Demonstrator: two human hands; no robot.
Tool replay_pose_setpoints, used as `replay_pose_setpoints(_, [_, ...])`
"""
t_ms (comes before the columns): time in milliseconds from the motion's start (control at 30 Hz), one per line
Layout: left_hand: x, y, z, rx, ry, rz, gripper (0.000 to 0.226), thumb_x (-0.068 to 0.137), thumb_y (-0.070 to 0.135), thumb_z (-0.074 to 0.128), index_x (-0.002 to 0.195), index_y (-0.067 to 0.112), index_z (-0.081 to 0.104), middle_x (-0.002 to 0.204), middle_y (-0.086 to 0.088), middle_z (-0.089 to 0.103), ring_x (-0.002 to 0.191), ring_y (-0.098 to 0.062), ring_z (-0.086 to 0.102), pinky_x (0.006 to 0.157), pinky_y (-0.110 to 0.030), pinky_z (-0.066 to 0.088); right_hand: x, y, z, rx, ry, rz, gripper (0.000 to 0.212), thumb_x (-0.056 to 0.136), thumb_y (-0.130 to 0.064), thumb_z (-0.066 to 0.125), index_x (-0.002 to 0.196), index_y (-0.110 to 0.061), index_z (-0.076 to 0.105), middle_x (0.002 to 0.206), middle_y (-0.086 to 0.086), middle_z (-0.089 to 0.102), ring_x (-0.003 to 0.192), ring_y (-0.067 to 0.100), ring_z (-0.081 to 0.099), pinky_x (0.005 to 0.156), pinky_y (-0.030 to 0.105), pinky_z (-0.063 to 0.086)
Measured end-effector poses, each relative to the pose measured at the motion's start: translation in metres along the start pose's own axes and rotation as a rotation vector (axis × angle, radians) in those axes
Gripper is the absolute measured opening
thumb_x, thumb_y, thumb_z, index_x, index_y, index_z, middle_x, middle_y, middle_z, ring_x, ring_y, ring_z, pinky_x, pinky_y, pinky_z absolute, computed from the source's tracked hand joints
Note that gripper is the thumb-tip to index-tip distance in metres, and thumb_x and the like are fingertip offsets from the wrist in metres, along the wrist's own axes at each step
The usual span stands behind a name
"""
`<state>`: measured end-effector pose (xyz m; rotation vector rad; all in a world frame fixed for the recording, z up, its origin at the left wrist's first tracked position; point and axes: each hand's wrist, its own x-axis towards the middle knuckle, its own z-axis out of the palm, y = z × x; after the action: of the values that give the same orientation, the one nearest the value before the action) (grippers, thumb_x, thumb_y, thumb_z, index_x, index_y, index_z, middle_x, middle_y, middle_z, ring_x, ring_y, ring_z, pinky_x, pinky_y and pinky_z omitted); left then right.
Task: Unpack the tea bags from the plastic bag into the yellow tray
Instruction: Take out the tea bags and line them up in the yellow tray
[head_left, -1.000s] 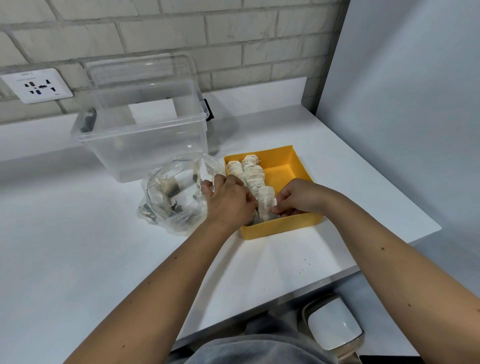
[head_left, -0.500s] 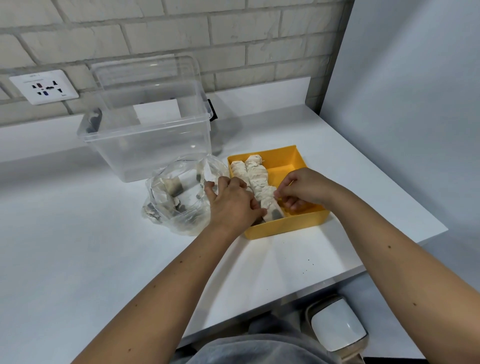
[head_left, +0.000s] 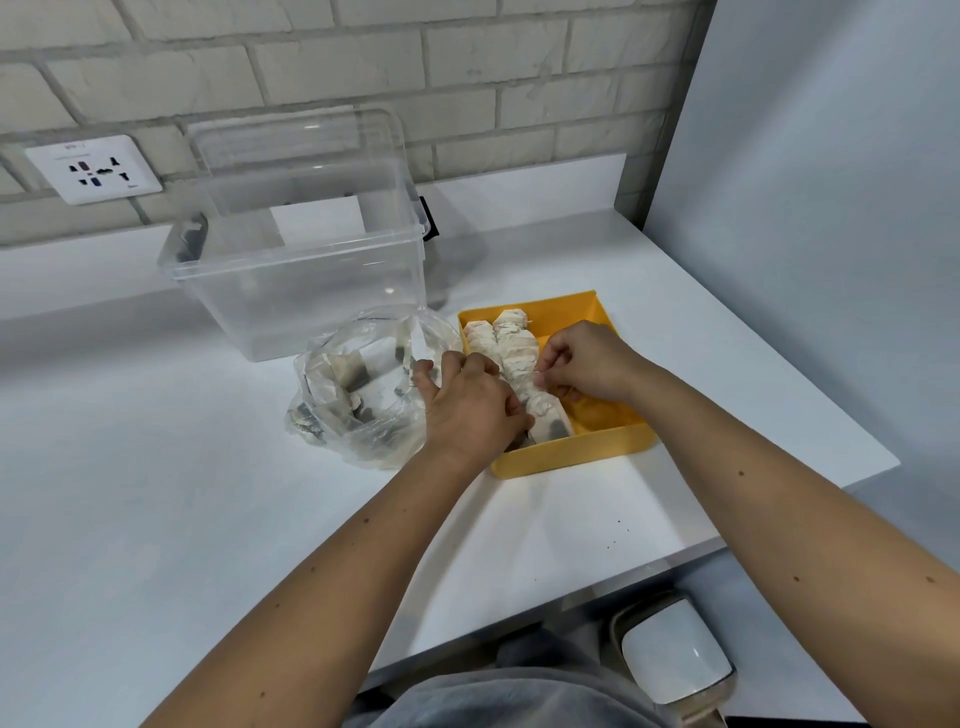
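The row of tea bags (head_left: 511, 343) standing in the tray (head_left: 571, 457) is likely risking a topple if either hand is lifting off unevenly, and any loose string could be snagging a finger. The left hand (head_left: 472, 405) is curling over the row's near end, grip unclear. The right hand (head_left: 587, 358) is pinching the row's side, fingertips together. More tea bags are lying in the plastic bag (head_left: 358, 395) just beside the tray.

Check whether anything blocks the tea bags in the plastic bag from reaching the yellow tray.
Nothing fixed: the plastic bag, tea bags inside, lies open beside the yellow tray; only the left hand rests across their shared edge.
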<state>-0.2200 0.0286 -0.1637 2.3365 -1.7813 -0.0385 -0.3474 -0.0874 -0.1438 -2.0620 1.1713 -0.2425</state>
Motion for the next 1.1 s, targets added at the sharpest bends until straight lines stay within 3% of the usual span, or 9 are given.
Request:
replay_pose_setpoints(133, [0.000, -0.002, -0.007, -0.042, 0.010, 0.012, 0.028, 0.084, 0.055, 0.063, 0.093, 0.032, 0.076, 0.133, 0.009, 0.053, 0.132, -0.021, 0.031, 0.110, -0.050, 0.007, 0.001, -0.002, 0.001, -0.049, 0.011, -0.017, 0.017, 0.075, -0.013, 0.083, 0.086, -0.010, 0.070, 0.073, 0.003, 0.070, 0.069, 0.020, 0.069, 0.067, 0.035, 0.061])
replay_pose_setpoints(300, [-0.007, -0.049, -0.050, -0.454, 0.124, 0.005, 0.007, 0.079, 0.045, 0.076, 0.080, 0.038, 0.075, 0.113, 0.014, 0.066, 0.112, -0.007, 0.052, 0.101, -0.033, 0.027, -0.005, -0.005, -0.015, -0.024, 0.028, -0.015, 0.030, 0.075, -0.016, 0.083, 0.101, -0.016, 0.068, 0.083, 0.006, 0.072, 0.071, 0.016, 0.068, 0.064, 0.026, 0.059])
replay_pose_setpoints(367, [-0.016, -0.077, -0.073, -0.606, 0.162, -0.076, 0.008, 0.078, 0.031, 0.080, 0.077, 0.036, 0.074, 0.097, 0.013, 0.071, 0.089, -0.002, 0.063, 0.084, -0.015, 0.042, -0.008, -0.012, -0.020, -0.028, 0.046, -0.030, 0.024, 0.079, -0.020, 0.080, 0.101, -0.017, 0.069, 0.083, 0.002, 0.071, 0.067, 0.012, 0.066, 0.059, 0.020, 0.055])
replay_pose_setpoints(433, [-0.024, -0.104, -0.092, -0.676, 0.183, -0.190, 0.007, 0.081, 0.023, 0.079, 0.078, 0.029, 0.076, 0.085, 0.016, 0.072, 0.078, 0.002, 0.066, 0.066, -0.002, 0.041, -0.009, -0.025, -0.020, 0.002, 0.072, -0.069, 0.022, 0.080, -0.022, 0.079, 0.100, -0.016, 0.070, 0.083, 0.002, 0.072, 0.068, 0.013, 0.067, 0.059, 0.018, 0.055])
replay_pose_setpoints(567, [-0.034, -0.140, -0.103, -0.771, 0.162, -0.339, 0.006, 0.086, 0.021, 0.074, 0.085, 0.026, 0.077, 0.075, 0.005, 0.075, 0.074, -0.014, 0.072, 0.071, -0.019, 0.054, -0.006, -0.069, 0.002, 0.164, 0.072, -0.197, 0.013, 0.080, -0.018, 0.078, 0.091, -0.015, 0.072, 0.080, 0.009, 0.071, 0.070, 0.020, 0.069, 0.068, 0.030, 0.058])
replay_pose_setpoints(633, [-0.035, -0.145, -0.095, -0.752, 0.134, -0.341, 0.009, 0.086, 0.017, 0.073, 0.087, 0.023, 0.078, 0.078, 0.003, 0.076, 0.075, -0.019, 0.072, 0.075, -0.024, 0.057, 0.000, -0.095, 0.026, 0.179, 0.024, -0.273, 0.008, 0.080, -0.016, 0.078, 0.086, -0.018, 0.073, 0.078, 0.005, 0.071, 0.069, 0.017, 0.067, 0.068, 0.025, 0.055])
replay_pose_setpoints(733, [-0.035, -0.139, -0.078, -0.601, 0.119, -0.286, 0.013, 0.084, 0.014, 0.073, 0.093, 0.022, 0.079, 0.089, 0.006, 0.076, 0.081, -0.008, 0.069, 0.070, -0.006, 0.047, 0.018, -0.122, 0.066, -0.068, -0.050, -0.385, 0.013, 0.083, -0.013, 0.075, 0.095, -0.018, 0.076, 0.093, -0.002, 0.073, 0.083, 0.008, 0.065, 0.072, 0.013, 0.048])
replay_pose_setpoints(867, [-0.036, -0.134, -0.057, -0.404, 0.028, -0.262, 0.019, 0.083, 0.021, 0.072, 0.099, 0.030, 0.076, 0.097, 0.012, 0.074, 0.094, -0.009, 0.066, 0.081, -0.026, 0.050, 0.049, -0.124, 0.101, -0.580, -0.138, -0.386, 0.026, 0.087, -0.010, 0.065, 0.113, -0.014, 0.071, 0.117, 0.007, 0.066, 0.109, 0.023, 0.060, 0.086, 0.027, 0.044])
replay_pose_setpoints(1100, [-0.044, -0.135, -0.047, -0.165, 0.052, -0.216, 0.022, 0.089, 0.033, 0.063, 0.111, 0.030, 0.068, 0.101, 0.011, 0.073, 0.100, -0.016, 0.062, 0.085, -0.020, 0.030, 0.064, -0.128, 0.113, -0.893, -0.196, -0.359, 0.014, 0.086, -0.010, 0.061, 0.096, -0.008, 0.070, 0.102, 0.010, 0.066, 0.092, 0.028, 0.063, 0.072, 0.026, 0.039])
